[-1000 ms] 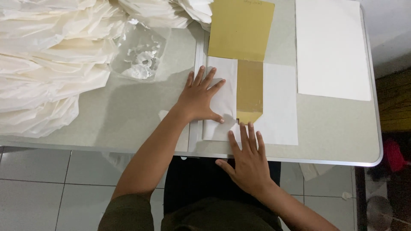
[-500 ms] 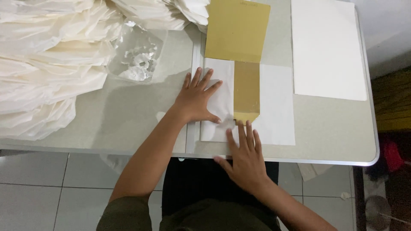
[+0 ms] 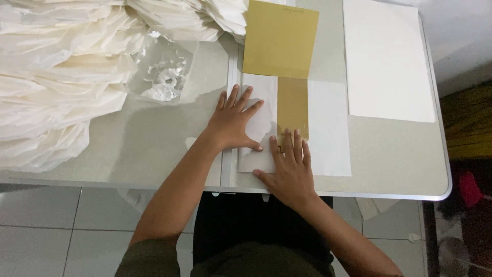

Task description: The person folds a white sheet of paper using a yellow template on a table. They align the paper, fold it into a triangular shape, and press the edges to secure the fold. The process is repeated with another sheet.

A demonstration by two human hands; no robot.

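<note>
Left hand flat, fingers spread wide, gripping nothing, pressing down on the folded white sheet of paper at the table's near edge. Right hand likewise flat and open, fingers close together, tips resting on the near end of the narrow gold card strip, palm on the white sheet below it. Nothing pinched or lifted by either hand; both simply bearing down.

Gold strip lying lengthwise up the sheet, just right of the left fingertips and directly beyond the right fingertips, joined at its far end to the wider gold rectangular card panel. More white paper showing flat to the right of the right hand.

Judging by the layout: strip already laid in place and apparently being smoothed or pressed flat along the sheet; whether glued or merely creased, impossible to tell. Wide gold panel beyond the fingers not yet folded or covered.

Well left of the left hand, a crumpled clear plastic bag and a large heap of cream tissue-paper pieces; well right of the right hand, a separate plain white sheet, all on the pale grey table.
</note>
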